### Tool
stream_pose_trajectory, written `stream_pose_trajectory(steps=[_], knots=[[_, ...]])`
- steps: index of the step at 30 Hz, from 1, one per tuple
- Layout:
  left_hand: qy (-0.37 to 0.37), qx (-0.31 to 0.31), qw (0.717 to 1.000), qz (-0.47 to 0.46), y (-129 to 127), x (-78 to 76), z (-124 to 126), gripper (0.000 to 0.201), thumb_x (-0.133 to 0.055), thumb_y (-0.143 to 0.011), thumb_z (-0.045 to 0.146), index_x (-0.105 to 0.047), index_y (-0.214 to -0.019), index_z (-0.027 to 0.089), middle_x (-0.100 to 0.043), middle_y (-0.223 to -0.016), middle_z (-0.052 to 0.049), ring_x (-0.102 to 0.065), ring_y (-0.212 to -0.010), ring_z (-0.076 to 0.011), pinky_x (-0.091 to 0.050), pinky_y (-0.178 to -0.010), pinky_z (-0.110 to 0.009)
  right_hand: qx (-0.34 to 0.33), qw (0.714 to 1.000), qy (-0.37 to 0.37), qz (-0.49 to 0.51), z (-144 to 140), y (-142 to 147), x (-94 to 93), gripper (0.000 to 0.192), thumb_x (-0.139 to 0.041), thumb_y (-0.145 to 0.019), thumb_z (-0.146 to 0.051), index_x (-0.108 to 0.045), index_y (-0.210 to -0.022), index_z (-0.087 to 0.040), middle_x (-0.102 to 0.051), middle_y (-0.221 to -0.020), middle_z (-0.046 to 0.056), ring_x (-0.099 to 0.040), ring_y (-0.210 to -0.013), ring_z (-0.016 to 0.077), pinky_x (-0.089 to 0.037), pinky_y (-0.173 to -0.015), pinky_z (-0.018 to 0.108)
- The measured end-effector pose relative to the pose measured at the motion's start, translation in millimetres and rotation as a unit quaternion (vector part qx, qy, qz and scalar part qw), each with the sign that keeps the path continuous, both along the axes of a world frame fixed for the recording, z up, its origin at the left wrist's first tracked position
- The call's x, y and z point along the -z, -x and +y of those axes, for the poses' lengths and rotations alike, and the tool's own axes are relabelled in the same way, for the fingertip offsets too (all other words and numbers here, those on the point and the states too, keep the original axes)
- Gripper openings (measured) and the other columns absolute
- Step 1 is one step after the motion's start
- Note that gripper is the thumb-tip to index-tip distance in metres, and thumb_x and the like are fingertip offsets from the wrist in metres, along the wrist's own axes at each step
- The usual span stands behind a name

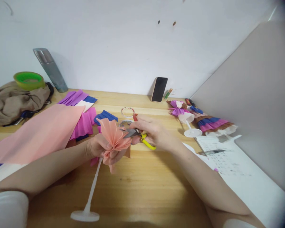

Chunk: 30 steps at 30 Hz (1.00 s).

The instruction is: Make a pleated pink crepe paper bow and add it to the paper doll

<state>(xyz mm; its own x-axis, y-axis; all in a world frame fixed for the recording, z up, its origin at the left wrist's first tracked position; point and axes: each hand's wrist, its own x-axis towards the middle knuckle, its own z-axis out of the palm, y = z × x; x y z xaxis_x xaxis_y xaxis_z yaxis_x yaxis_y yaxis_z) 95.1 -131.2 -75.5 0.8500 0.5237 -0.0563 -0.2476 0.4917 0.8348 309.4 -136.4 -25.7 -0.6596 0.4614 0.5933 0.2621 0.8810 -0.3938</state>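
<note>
My left hand (101, 145) is closed around a gathered bunch of peach crepe paper (115, 134), whose pleats fan out above the fingers. A white plastic stem with a round base (93, 186) slants down toward me from beneath that hand. Its upper end is hidden behind the paper and fingers. My right hand (149, 129) grips a pair of scissors (139, 133) with a yellow and a red handle. The scissors' blades reach the right edge of the peach paper; I cannot tell whether they are open.
Flat peach paper (45, 129) and folded purple paper (73, 98) lie left. Tape rolls (127, 112) sit behind my hands. A phone (159, 89) leans on the wall. A flask (51, 69) stands back left. Ruffled paper pieces (212, 123) and a written sheet (232, 158) lie right.
</note>
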Motion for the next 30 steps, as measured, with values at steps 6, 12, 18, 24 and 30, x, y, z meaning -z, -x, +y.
stream_pose_trajectory(steps=[6,12,18,24,30], knots=[[-0.012,0.102,0.994,-0.047,-1.9,-7.3,-1.2,0.034,-0.076,-0.055,0.044,-0.063,-0.049,0.013,-0.052,-0.038,-0.003,-0.038,-0.026,-0.0073,-0.019,-0.025,-0.019,0.008,1.000,-0.005,0.006,1.0,-0.7,3.3,0.024,-0.063,-0.090,-0.038,-0.066,-0.103,-0.018,-0.053,-0.075,0.000,-0.051,-0.066,0.0128,-0.042,-0.060,0.025],[-0.025,0.111,0.991,-0.067,0.1,-3.4,0.3,0.037,-0.074,-0.061,0.045,-0.062,-0.045,0.014,-0.055,-0.039,-0.005,-0.037,-0.026,-0.0065,-0.020,-0.026,-0.019,0.002,1.000,0.013,0.020,0.3,0.9,3.4,0.023,-0.059,-0.093,-0.037,-0.068,-0.098,-0.017,-0.055,-0.065,-0.001,-0.053,-0.061,0.0123,-0.042,-0.060,0.025],[-0.030,0.113,0.990,-0.079,0.3,-4.0,3.4,0.036,-0.073,-0.061,0.043,-0.062,-0.046,0.013,-0.057,-0.042,-0.006,-0.038,-0.025,-0.0065,-0.025,-0.026,-0.019,0.050,0.998,0.013,0.036,5.2,-5.9,0.9,0.031,-0.063,-0.088,-0.047,-0.064,-0.087,-0.017,-0.053,-0.064,-0.001,-0.049,-0.059,0.0129,-0.040,-0.057,0.026],[-0.028,0.115,0.989,-0.087,-0.8,-4.8,3.0,0.034,-0.073,-0.061,0.043,-0.061,-0.047,0.015,-0.055,-0.041,-0.005,-0.035,-0.024,-0.0064,-0.022,-0.025,-0.019,0.021,0.999,0.044,0.006,8.8,-9.5,3.4,0.041,-0.060,-0.086,-0.056,-0.064,-0.104,-0.019,-0.057,-0.075,0.001,-0.052,-0.068,0.0158,-0.043,-0.064,0.028],[-0.031,0.127,0.986,-0.102,-0.3,-4.2,3.8,0.032,-0.071,-0.065,0.042,-0.062,-0.050,0.015,-0.054,-0.040,-0.005,-0.035,-0.026,-0.0069,-0.021,-0.026,-0.020,0.011,0.999,0.051,-0.007,9.1,-9.4,5.1,0.040,-0.061,-0.087,-0.052,-0.063,-0.108,-0.019,-0.058,-0.078,0.002,-0.052,-0.072,0.0174,-0.042,-0.066,0.029]])
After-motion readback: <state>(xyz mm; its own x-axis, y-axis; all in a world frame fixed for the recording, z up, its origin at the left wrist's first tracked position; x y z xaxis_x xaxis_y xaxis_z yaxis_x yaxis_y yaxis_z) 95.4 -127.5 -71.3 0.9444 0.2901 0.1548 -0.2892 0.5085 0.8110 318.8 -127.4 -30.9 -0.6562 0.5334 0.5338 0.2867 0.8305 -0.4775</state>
